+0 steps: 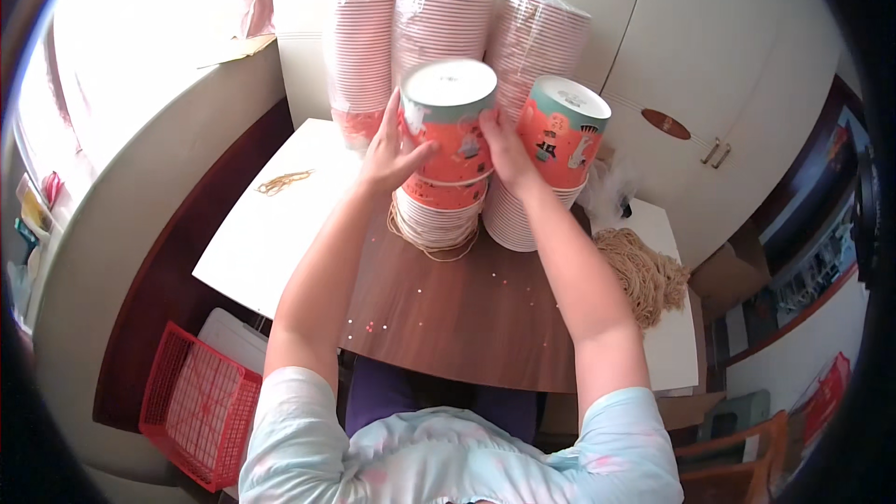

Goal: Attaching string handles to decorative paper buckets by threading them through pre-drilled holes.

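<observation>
Both my hands are on an upside-down coral paper bucket with a teal band and a white base. My left hand presses its left side, thumb across the front, and my right hand grips its right side. The bucket sits at the top of a stack of nested buckets; I cannot tell whether it is lifted slightly. Loops of beige string lie around the bottom of that stack. Just right of my right hand stands a second upside-down stack, topped by a similar printed bucket.
Tall plastic-wrapped bucket stacks stand along the table's back. A heap of beige string lies at the right, and a small tangle at the left. Tiny bits dot the brown tabletop. A red basket sits low at left.
</observation>
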### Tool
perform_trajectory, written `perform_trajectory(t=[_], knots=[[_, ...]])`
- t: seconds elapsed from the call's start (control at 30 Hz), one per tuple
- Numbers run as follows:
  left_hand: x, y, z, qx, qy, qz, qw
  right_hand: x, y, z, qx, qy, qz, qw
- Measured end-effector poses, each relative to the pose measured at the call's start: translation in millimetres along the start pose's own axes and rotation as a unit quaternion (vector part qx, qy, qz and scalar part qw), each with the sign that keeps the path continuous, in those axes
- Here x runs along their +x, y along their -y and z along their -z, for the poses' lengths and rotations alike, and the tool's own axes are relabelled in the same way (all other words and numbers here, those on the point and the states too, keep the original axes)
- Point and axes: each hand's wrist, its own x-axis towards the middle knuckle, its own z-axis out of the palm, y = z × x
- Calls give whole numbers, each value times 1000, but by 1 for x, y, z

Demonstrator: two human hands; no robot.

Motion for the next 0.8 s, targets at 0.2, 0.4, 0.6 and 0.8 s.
perform_trajectory(t=[0.2, 0.4, 0.6, 0.8], knots=[[-51, 24, -22, 76, -30, 57, 995, -31, -65, -3, -99, -69, 5, 993], [-76, -2, -28, 120, -121, 54, 984, -56, -20, -5, -313, -147, -26, 938], [-72, -42, -29, 294, -122, -101, 943, -47, 97, 65, -681, -257, 219, 650], [-35, -61, -68, 443, -15, -178, 879, -20, 82, 105, -664, -105, 137, 727]])
